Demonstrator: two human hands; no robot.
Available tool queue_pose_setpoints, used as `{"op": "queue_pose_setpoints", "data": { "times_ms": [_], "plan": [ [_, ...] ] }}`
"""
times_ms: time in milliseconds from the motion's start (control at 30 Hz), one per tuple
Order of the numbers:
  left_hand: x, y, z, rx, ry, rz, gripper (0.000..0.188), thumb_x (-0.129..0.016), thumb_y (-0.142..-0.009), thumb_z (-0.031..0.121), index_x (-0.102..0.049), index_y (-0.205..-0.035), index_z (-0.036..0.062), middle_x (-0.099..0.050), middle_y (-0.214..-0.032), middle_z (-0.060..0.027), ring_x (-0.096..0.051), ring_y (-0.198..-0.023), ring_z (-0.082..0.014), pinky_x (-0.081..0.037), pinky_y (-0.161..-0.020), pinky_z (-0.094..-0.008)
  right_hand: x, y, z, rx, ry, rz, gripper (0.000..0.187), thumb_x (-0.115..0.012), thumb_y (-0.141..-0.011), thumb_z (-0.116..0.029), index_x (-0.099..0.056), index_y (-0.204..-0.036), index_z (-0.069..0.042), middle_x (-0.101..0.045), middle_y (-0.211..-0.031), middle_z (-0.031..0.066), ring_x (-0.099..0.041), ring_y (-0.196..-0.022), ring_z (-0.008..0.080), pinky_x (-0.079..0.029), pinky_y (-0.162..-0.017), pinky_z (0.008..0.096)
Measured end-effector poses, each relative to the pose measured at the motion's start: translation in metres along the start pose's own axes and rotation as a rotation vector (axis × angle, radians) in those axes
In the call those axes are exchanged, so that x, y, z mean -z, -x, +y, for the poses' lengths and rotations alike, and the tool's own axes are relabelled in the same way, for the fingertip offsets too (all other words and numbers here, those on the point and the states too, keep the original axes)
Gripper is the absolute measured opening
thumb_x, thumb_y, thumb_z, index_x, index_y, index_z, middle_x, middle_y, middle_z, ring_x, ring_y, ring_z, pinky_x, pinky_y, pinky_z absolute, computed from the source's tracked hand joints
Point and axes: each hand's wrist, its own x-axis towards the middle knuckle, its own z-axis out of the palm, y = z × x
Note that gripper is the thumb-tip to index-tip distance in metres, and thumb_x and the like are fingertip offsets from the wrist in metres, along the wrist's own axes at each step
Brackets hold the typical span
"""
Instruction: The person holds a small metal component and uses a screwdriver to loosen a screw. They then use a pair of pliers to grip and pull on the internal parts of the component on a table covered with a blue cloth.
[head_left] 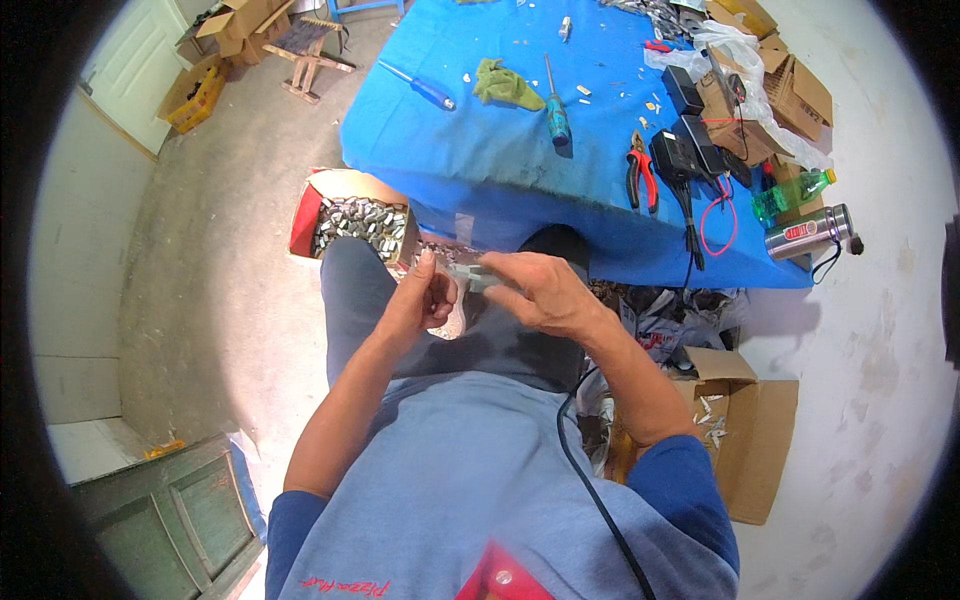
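Above my lap, a small flat silvery-grey piece point(466, 271) spans the gap between my two hands; blur hides its exact kind. My left hand point(422, 297) is closed, thumb up against the left end of the piece and fingers curled under. From the right, my right hand point(543, 291) grips the other end between fingers and thumb. Beyond my left knee stands a red-edged carton point(303, 222) holding many small metal pieces point(362, 226). More small pieces show behind my hands, between my knees, partly hidden.
A blue-covered table point(480, 150) lies ahead, bearing screwdrivers point(557, 120), a green cloth point(505, 85), red-handled pliers point(641, 175), black power adapters point(675, 155), a green bottle point(790, 197) and a steel flask point(810, 232). An open cardboard box point(765, 450) stands at my right; a black cable point(590, 480) crosses my shirt.
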Motion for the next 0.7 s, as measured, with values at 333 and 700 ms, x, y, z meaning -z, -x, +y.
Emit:
{"op": "queue_pose_setpoints", "data": {
  "times_ms": [333,700],
  "plan": [
    [-0.029,0.024,-0.040,0.113,0.178,0.028,0.046,-0.029,-0.106,0.055,-0.052,-0.105,0.0143,-0.055,-0.078,-0.0005,-0.046,-0.062,-0.0090,-0.032,-0.049,-0.0224,-0.044,0.040,-0.037,-0.142,-0.121,0.180,0.034,-0.064,-0.091,-0.021,-0.060,-0.121,-0.005,-0.063,-0.099,0.0180,-0.063,-0.092,0.0402,-0.050,-0.079,0.0460],
    [-0.027,0.033,-0.053,0.287,0.219,-0.136,0.043,-0.047,-0.100,0.057,-0.050,-0.108,0.0151,-0.052,-0.078,-0.0021,-0.046,-0.062,-0.0099,-0.030,-0.047,-0.0235,-0.057,0.067,-0.034,-0.291,-0.128,0.327,0.028,-0.059,-0.095,-0.020,-0.063,-0.114,-0.001,-0.063,-0.092,0.0174,-0.063,-0.082,0.0381,-0.050,-0.070,0.0446]
  ]
}}
